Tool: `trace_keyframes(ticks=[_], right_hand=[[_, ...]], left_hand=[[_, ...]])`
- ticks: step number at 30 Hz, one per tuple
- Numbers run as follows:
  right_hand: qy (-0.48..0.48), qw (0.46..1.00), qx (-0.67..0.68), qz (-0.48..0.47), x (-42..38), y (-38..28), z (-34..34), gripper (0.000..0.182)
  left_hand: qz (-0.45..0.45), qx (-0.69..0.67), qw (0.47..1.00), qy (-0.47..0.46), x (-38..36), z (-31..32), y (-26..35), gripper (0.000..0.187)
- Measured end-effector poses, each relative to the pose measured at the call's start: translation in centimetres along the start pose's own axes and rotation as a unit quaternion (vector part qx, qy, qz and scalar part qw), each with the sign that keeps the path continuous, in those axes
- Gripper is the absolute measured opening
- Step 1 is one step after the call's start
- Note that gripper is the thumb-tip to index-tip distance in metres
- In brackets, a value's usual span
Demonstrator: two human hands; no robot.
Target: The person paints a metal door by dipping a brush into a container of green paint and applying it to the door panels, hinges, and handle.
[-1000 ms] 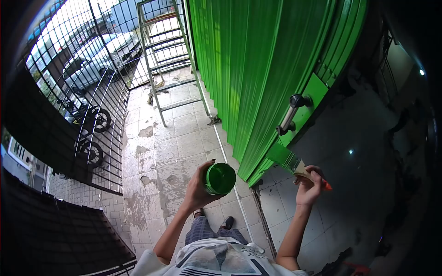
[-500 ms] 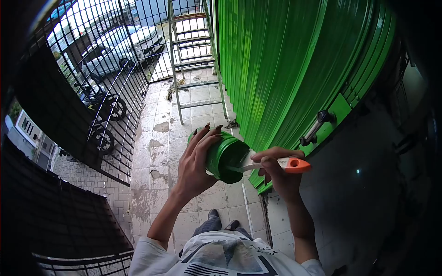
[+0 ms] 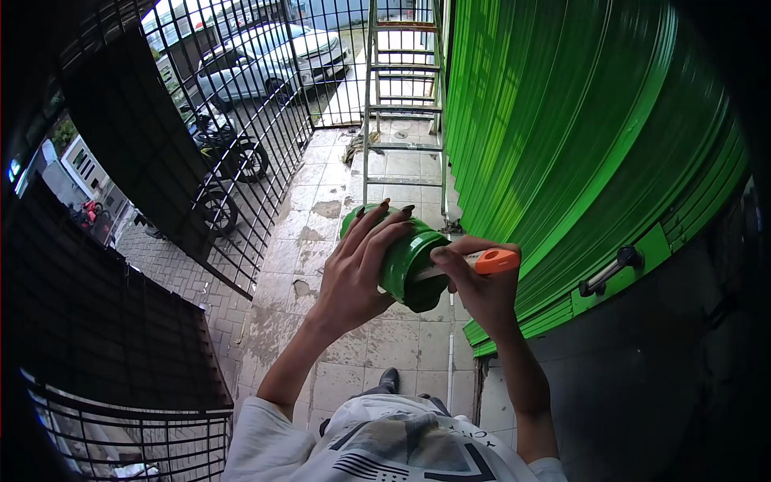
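Note:
My left hand [image 3: 359, 261] is wrapped round a green paint can [image 3: 412, 255], which is tipped so its mouth faces right. In my right hand [image 3: 483, 287] is a paintbrush [image 3: 498, 261] with a white handle and an orange end. The brush reaches into the can's mouth, so its bristles are hidden. To the right stands a corrugated metal door [image 3: 554, 145] with glossy green paint on it, apart from both hands. A dark door handle [image 3: 610, 271] is fixed low on its near edge.
A metal stepladder [image 3: 404, 147] stands ahead beside the green door. Black barred gates [image 3: 265, 161] run along the left, with a motorcycle [image 3: 229, 165] and a white car [image 3: 273, 60] beyond. The tiled floor [image 3: 337, 321] is stained and chipped.
The brush has gone deeper into the can, and my right hand is now closer to its rim. My view has turned, shifting the ladder and door rightward.

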State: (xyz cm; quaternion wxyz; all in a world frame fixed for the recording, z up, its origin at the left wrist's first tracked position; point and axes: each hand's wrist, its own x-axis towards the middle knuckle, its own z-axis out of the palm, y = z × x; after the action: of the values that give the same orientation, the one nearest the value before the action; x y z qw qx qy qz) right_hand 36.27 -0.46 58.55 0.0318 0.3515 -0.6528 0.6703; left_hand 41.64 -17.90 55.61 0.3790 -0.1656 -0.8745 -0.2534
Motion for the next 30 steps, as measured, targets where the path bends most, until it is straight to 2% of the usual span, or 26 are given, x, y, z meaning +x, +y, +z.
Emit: trace_keyframes(ticks=[2, 5, 8, 11, 14, 17, 21, 24, 28, 30], right_hand=[[-0.025, 0.998, -0.053, -0.001, 0.6, -0.1, 0.5, 0.018], [-0.005, 1.0, 0.02, -0.008, 1.1, 0.6, 1.6, 0.02], [-0.085, 0.992, -0.063, 0.069, 2.2, 0.5, 2.0, 0.02], [-0.14, 0.981, -0.042, 0.127, 2.9, 1.6, 2.3, 0.02], [-0.179, 0.982, -0.039, 0.052, 3.1, 2.0, 2.0, 0.025], [-0.249, 0.959, -0.129, -0.032, 3.5, 2.0, 0.8, 0.029], [-0.264, 0.959, -0.103, -0.035, 2.8, 4.0, -1.0, 0.027], [-0.25, 0.967, -0.055, 0.008, 1.4, 4.7, -2.6, 0.023], [-0.208, 0.976, -0.032, 0.05, -1.4, 4.9, -5.8, 0.012], [-0.141, 0.987, 0.01, 0.075, -4.2, 6.2, -7.4, 0.012]], left_hand=[[-0.007, 0.002, 1.0, 0.0, -0.2, -0.4, -0.7, 0.074], [-0.037, -0.004, 0.999, 0.008, -0.9, -1.0, -1.9, 0.077], [-0.069, -0.013, 0.997, 0.015, -2.3, -1.3, -3.3, 0.078], [-0.095, 0.012, 0.995, 0.004, -2.9, -1.7, -3.9, 0.079], [-0.137, 0.019, 0.99, -0.009, -3.4, -1.8, -4.7, 0.079], [-0.164, 0.014, 0.986, -0.021, -4.0, -1.3, -5.4, 0.082], [-0.168, 0.025, 0.985, -0.029, -4.5, 0.1, -5.4, 0.088], [-0.193, 0.008, 0.98, -0.034, -4.8, 1.9, -4.8, 0.088], [-0.224, -0.03, 0.973, -0.036, -4.6, 4.1, -2.3, 0.081], [-0.217, -0.021, 0.975, -0.03, -4.7, 5.8, -0.8, 0.084]])
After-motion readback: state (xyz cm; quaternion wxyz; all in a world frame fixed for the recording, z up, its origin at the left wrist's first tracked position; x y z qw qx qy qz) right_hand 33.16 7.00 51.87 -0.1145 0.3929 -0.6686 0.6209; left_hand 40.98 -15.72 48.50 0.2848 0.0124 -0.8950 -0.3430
